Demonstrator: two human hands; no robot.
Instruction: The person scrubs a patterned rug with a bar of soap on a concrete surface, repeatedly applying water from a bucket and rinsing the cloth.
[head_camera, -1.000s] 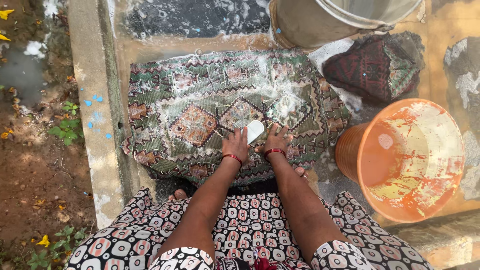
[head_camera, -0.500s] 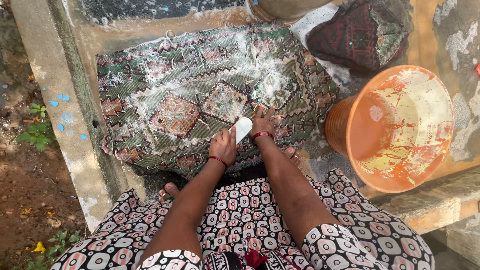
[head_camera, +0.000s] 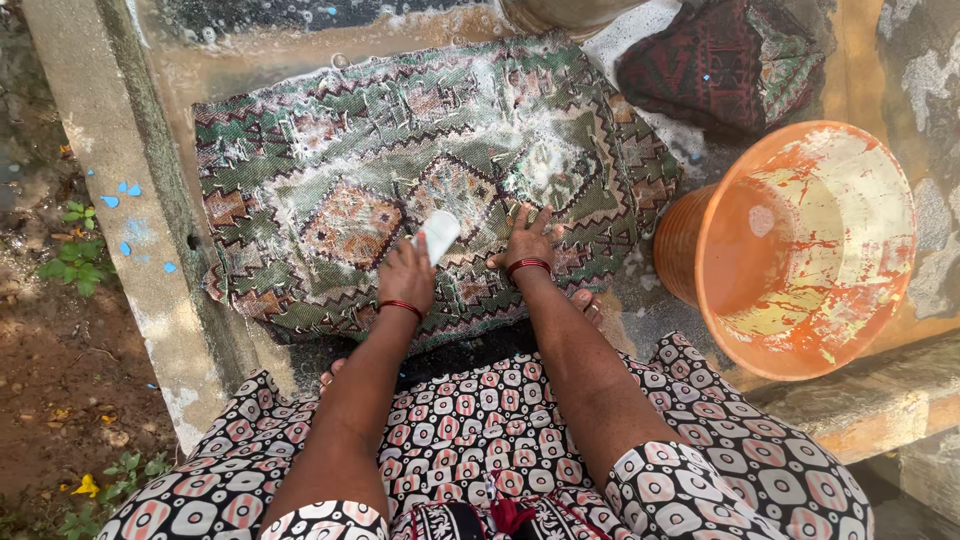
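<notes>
1. Near: person's lap in a patterned dress (head_camera: 500, 440), toes (head_camera: 590, 305) just at the wet mat's near edge. Risk: suds run off that edge onto feet and dress, since the mat is soaked.
2. Left hand (head_camera: 405, 280) has fingers curled tight around a white soap bar (head_camera: 438, 236), bar pressed on the patterned mat (head_camera: 330, 150) near its middle diamond. Risk: a wet bar is slick, so it could squirt out of the grip under a hard push.
3. Right hand (head_camera: 528, 245) lies flat on the mat just beside the bar, fingers spread, holding nothing, pinning the fabric. Risk: if that palm slides on the foam, the mat likely bunches or shifts on the slab.
4. Orange bucket (head_camera: 800, 250) lies tipped on its side, right of the mat, near the right forearm. Risk: an elbow knock could roll it.
5. Left: concrete kerb (head_camera: 110, 200), dirt beyond. Risk: the mat's left edge could slip over it and pick up mud.
6. Far: dark folded cloth (head_camera: 720, 65) and a metal pot (head_camera: 560, 12) at the top edge, touching foam.
</notes>
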